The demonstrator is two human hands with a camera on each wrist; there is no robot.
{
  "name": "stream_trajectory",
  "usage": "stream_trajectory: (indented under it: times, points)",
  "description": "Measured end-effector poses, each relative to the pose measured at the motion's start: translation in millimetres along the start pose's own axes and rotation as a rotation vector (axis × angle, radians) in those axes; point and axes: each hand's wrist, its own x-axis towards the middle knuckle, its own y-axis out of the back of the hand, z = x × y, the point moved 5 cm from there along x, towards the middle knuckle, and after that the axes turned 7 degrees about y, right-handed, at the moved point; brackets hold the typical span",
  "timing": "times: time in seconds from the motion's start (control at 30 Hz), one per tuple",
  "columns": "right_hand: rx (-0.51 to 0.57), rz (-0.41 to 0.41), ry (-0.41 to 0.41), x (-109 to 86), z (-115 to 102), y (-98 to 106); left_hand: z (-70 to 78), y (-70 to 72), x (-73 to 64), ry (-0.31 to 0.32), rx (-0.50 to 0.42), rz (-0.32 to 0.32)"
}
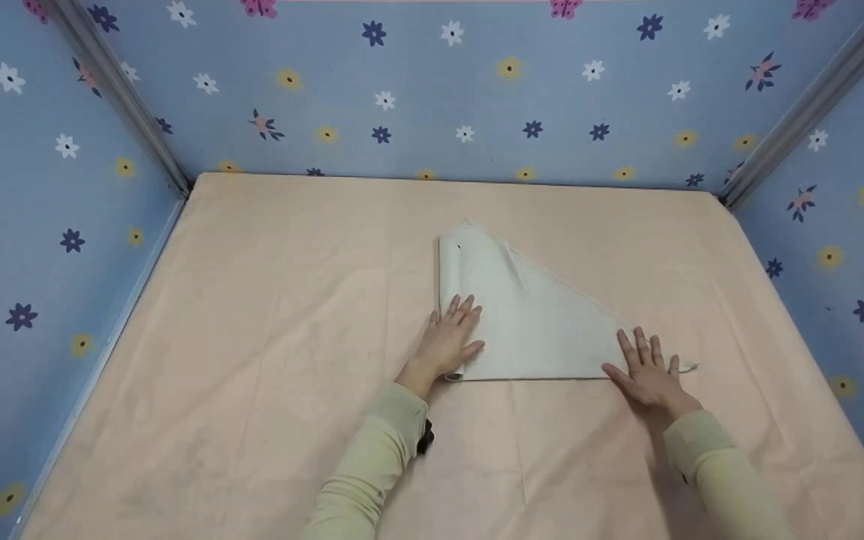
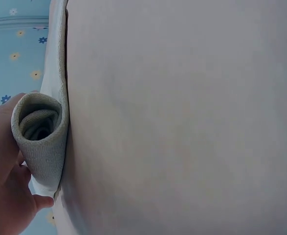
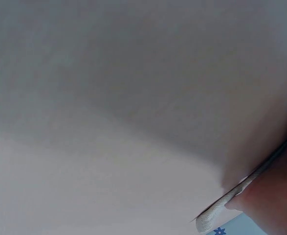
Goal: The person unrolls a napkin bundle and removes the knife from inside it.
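Note:
A pale green-white cloth (image 1: pixel 544 315) lies on the table, folded to a roughly triangular shape with its left side rolled up. My left hand (image 1: pixel 448 337) rests on the rolled edge, fingers extended and pointing away from me. In the left wrist view the end of the roll (image 2: pixel 40 120) shows as a spiral of layers beside the hand. My right hand (image 1: pixel 648 375) lies spread over the cloth's right corner, its thumb by the near edge. The tip of that corner pokes out past the little finger. Only part of the right hand (image 3: pixel 275 196) shows in the right wrist view, over the cloth's edge.
The table has a peach-coloured cover (image 1: pixel 289 315) with faint creases. Blue flowered panels (image 1: pixel 417 82) stand along the back and both sides, with grey metal posts (image 1: pixel 121 97) at the back corners.

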Motion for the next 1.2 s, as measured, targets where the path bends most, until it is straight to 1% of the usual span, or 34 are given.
stream_trajectory:
  times: [0.3,0.57,0.73,0.97,1.2]
  points:
    - [0.0,0.005,0.003,-0.2,-1,1,-5.4,0.0,-2.1,0.024,0.027,-0.038]
    - [0.003,0.002,0.01,-0.8,0,0,-8.1,1.9,-4.8,0.026,0.074,-0.077]
    - [-0.001,-0.005,0.01,-0.3,1,-1,-9.8,2.5,-6.3,0.026,0.089,-0.078]
    - [0.002,0.014,0.015,-0.9,-1,0,-12.4,2.8,-7.2,0.024,0.112,-0.066]
    - [0.004,0.009,0.013,-0.8,-1,0,-14.8,3.0,-7.5,0.034,0.114,-0.076]
